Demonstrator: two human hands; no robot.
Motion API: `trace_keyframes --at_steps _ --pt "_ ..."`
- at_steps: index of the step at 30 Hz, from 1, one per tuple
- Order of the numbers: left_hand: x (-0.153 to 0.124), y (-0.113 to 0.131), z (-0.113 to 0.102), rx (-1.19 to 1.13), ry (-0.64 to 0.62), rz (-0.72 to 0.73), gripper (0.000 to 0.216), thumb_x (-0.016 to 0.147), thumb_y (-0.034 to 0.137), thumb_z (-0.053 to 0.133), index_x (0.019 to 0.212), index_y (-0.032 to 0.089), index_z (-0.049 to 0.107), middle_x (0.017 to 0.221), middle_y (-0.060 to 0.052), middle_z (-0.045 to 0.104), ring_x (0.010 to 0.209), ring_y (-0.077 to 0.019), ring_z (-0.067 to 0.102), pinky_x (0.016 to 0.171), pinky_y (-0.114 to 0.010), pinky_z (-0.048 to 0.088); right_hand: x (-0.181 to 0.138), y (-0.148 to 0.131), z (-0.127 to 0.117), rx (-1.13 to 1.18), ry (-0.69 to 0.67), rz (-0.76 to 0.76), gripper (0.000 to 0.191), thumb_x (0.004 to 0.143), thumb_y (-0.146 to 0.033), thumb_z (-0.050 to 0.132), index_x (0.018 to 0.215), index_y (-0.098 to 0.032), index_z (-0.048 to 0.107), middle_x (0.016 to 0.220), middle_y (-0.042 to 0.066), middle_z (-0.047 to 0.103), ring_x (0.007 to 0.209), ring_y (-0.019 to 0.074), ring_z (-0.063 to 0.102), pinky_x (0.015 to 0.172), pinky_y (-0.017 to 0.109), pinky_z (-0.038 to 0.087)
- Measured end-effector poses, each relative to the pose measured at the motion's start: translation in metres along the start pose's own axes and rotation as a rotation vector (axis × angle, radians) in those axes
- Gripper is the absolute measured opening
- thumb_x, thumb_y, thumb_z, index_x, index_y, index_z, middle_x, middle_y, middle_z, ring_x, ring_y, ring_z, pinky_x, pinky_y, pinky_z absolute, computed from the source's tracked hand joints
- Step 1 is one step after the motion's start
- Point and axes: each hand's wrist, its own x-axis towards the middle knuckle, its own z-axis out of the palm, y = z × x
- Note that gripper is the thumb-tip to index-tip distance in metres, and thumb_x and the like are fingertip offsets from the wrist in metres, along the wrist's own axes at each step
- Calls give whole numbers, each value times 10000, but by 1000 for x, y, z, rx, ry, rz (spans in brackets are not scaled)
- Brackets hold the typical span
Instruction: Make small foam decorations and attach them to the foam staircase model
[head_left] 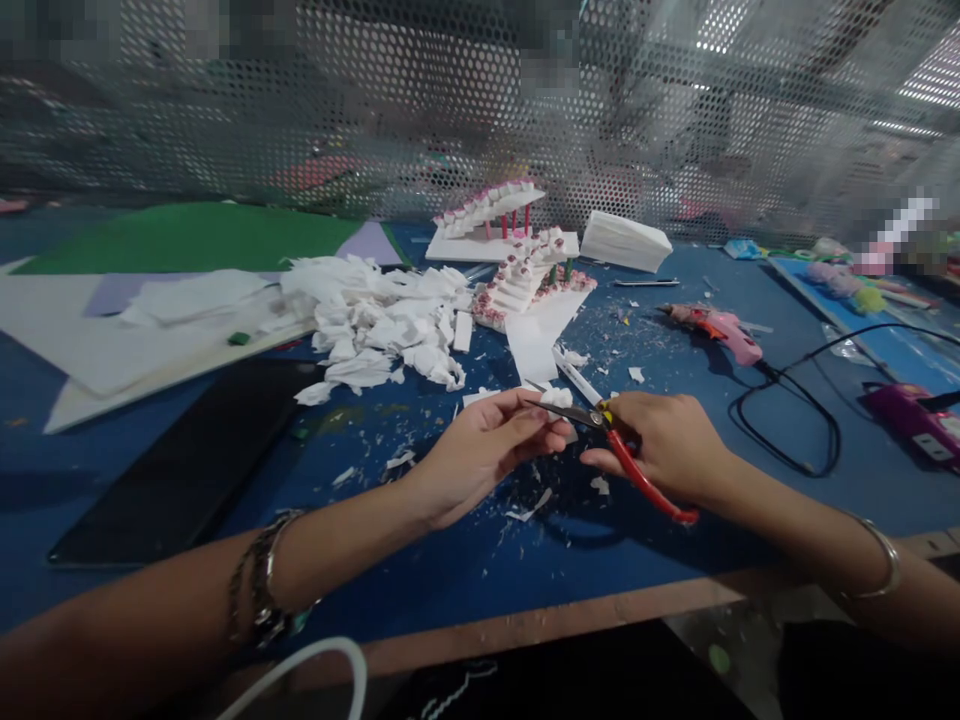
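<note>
My left hand (487, 450) pinches a small white foam piece (556, 398) between thumb and fingers, just above the blue table (450, 560). My right hand (664, 440) is closed around red-handled scissors (637, 478), whose blades reach left to the white piece. Small white scraps lie on the table under both hands. A bracelet is on each wrist.
A pile of white foam scraps (382, 325) lies behind my left hand. White miniature staircases with pink trim (517, 265) stand at the back. A pink glue gun (716, 328) with a black cord lies right. A black sheet (187, 460) lies left. Perforated metal screen behind.
</note>
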Motion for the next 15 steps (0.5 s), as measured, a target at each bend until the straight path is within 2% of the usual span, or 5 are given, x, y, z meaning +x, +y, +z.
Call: trace_keyframes --at_steps 7,12,15 --pt "1 -2 -3 31 -12 10 138 706 182 700 756 129 584 686 -13 694 605 -71 627 631 -151 486 1 3 -1 -29 -27 -4 563 804 -677 284 645 -172 477 613 22 542 537 133 487 496 244 188" --pt "2 -5 0 119 10 14 199 661 189 732 725 131 553 667 -16 692 576 -71 618 600 -150 461 -1 0 1 -51 24 -73 697 672 -807 322 849 -153 484 816 65 577 647 182 547 486 249 246" --pt "1 -5 3 146 -2 31 188 666 198 726 716 128 559 653 -12 681 569 -75 608 588 -164 448 -2 -3 1 -54 34 -69 702 680 -809 294 838 -153 485 800 65 580 635 181 548 478 252 236"
